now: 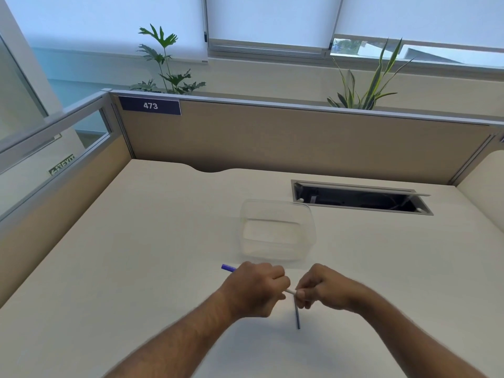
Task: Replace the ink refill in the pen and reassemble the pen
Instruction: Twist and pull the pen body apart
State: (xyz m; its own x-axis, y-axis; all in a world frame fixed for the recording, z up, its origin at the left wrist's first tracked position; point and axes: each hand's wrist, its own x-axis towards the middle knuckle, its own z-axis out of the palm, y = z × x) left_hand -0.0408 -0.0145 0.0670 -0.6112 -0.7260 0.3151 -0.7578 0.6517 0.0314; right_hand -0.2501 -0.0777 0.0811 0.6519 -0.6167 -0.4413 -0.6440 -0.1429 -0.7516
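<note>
Beige partition panels wall in the desk (136, 255), and at the upper left of the frame a dark blue label (150, 106) on the back panel reads 473, with a leafy plant (166, 64) rising behind it. Lower, just left of centre, the purple end of the pen (228, 267) sticks out past the left hand (255, 289), which is closed in a fist around the barrel, its fingers (275, 276) curled tight on it. A short white stretch of the pen shows in the gap between the two hands at the lower centre. Just above the hands, a clear plastic container (278, 230) sits on the desk, near them but not touching. To the right of the gap, the right hand (324, 289) has its fingers pinched together on the white tip end of the pen. A thin dark blue refill (297, 315) hangs or lies just below that pinch, pointing down toward the bottom of the frame; whether the right hand holds it or it rests on the desk cannot be told. Further right and higher, an open cable slot (360, 197) is cut into the desk, and a spiky plant (365, 85) stands behind the partition at the upper right.
</note>
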